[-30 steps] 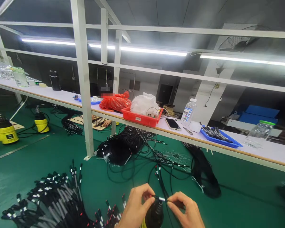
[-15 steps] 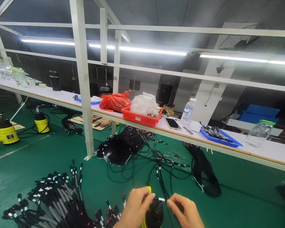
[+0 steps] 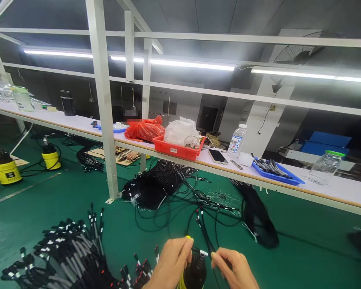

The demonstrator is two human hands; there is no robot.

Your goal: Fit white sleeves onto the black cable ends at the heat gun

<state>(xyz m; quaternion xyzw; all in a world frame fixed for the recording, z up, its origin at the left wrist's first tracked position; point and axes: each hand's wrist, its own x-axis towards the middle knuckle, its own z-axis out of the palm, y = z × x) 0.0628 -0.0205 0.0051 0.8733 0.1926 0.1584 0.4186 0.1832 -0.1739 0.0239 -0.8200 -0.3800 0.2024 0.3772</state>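
A thin black, white-banded cable point(image 3: 197, 250) slants slightly down from the left hand point(image 3: 175, 259); the black-and-yellow heat gun point(image 3: 195, 272) stands nozzle-up toward the green bench's point(image 3: 303, 257) near edge.

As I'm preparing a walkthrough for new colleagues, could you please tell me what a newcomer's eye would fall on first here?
Probably the red bag and red tray, vivid on the pale shelf across the middle. Next, perhaps, the left hand and right hand at bottom centre, with a white-banded black cable between them by a heat gun. The bristling cable bundle at lower left also stands out.
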